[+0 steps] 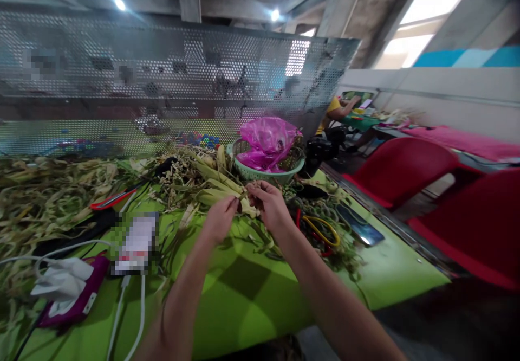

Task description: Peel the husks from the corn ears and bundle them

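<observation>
While dry leaves (24, 198) are lying heaped at left, the left hand (219, 219) is pinching its fingertips closed beside a pale scrap (247, 206) the right hand (270, 204) is seemingly gripping before the basket (270, 176), the work looking unfinished, its remainder unclear.

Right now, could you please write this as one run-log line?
left hand: near leaves, hold unclear; right hand: alongside, hold unclear; pink bag: in green basket

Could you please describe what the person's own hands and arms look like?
The left hand and right hand are bare, with no gloves and no watch or bracelet visible at the wrists. The left forearm and right forearm show no sleeves.
</observation>
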Demonstrator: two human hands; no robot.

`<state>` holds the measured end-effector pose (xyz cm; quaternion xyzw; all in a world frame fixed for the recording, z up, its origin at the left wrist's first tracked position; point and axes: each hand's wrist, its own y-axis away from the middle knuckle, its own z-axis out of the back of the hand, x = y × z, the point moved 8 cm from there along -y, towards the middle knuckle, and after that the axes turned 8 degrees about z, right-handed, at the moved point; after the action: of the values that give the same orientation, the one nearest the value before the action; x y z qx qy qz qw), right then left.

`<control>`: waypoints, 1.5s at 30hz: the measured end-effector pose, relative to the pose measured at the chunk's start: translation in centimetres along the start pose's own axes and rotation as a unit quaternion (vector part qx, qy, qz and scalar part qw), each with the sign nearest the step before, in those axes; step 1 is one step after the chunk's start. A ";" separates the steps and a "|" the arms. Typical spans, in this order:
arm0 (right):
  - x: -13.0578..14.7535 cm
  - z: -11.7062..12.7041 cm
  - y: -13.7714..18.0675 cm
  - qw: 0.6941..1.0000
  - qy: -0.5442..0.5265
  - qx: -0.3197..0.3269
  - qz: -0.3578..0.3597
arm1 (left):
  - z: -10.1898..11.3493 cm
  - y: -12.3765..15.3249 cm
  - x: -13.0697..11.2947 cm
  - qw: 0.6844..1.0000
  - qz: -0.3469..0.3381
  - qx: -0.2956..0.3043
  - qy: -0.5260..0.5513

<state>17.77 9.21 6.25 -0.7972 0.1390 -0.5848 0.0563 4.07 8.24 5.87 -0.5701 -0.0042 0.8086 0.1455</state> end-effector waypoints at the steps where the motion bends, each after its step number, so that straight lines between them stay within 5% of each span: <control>1: 0.4 0.1 -0.1 1.000 -0.002 -0.009 0.004 | 0.0 0.0 -0.2 1.000 -0.002 0.005 0.007; 8: 5.6 1.7 -0.5 0.995 0.053 -0.046 0.077 | 0.8 0.3 -0.8 0.999 0.006 0.007 0.030; 14: 10.0 5.5 1.2 0.977 0.152 -0.057 0.136 | 2.4 -0.3 1.9 0.982 0.078 -0.037 0.170; 18: 9.9 8.2 3.9 0.969 0.237 -0.034 0.067 | 2.5 -0.4 3.0 0.952 0.124 -0.025 0.278; 20: 8.8 8.4 5.8 0.958 0.279 0.055 -0.016 | 2.6 -0.4 3.1 0.943 0.130 -0.027 0.305; 22: 7.0 7.9 8.2 0.910 0.340 0.209 -0.112 | 2.6 -0.4 3.0 0.938 0.131 -0.026 0.319; 24: 6.2 8.0 9.3 0.863 0.402 0.281 -0.122 | 2.4 -0.3 2.8 0.935 0.134 -0.020 0.329; 27: 6.3 9.2 6.9 0.828 0.526 0.194 -0.013 | 2.0 -0.2 2.5 0.931 0.132 -0.010 0.341; 29: 5.5 8.9 5.0 0.771 0.613 0.163 0.060 | 1.8 -0.2 2.5 0.928 0.130 -0.004 0.348; 32: 2.7 8.2 2.7 0.734 0.657 0.158 0.069 | 1.9 -0.2 2.7 0.925 0.138 -0.002 0.355; 37: 1.0 8.4 1.2 0.765 0.626 0.142 0.056 | 2.8 -0.3 3.4 0.918 0.146 -0.013 0.368; 45: 4.4 8.8 0.4 0.886 0.444 0.131 0.007 | 2.3 -0.3 3.6 0.909 0.159 -0.005 0.386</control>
<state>27.34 6.95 7.50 -0.4387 0.0768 -0.8901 0.0969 0.90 9.79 3.46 -0.8318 0.1386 0.5375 0.0026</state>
